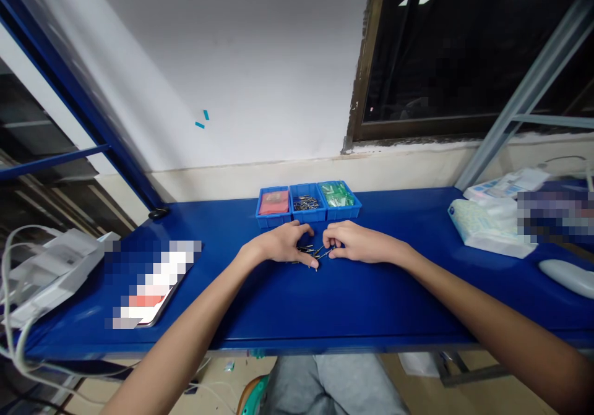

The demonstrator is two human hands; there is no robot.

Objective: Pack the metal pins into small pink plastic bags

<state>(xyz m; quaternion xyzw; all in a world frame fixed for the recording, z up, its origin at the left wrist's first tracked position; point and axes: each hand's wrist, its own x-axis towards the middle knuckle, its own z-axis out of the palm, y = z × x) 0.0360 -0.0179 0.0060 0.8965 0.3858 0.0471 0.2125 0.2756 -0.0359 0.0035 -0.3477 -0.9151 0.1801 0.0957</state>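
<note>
So both hands are down on the blue counter [371, 303], working around a small loose pile of thin metal screws [306, 251]. The left hand [290, 242] is arched over the pile's left side, thumb and index fingers spread apart. The right hand [350, 240] comes in from the right, its fingers curled and bunched close together by a thin metal piece; it's too small to tell if they're actually clamped on it.

Just beyond the hands, three blue bins sit side by side in a row. The left bin [273, 220] has red packets [273, 203] in it, the middle bin [307, 214] has more of the metal screws, and the right bin [343, 214] has green packets [337, 194].

Over on the left there's a flat tablet-like thing [155, 291], mostly pixelated, and a white power strip with cables [58, 273]. On the far right, a pale soft pack [492, 226] sits near a rounded white object [568, 278]. Wall and dark window are behind it all.
</note>
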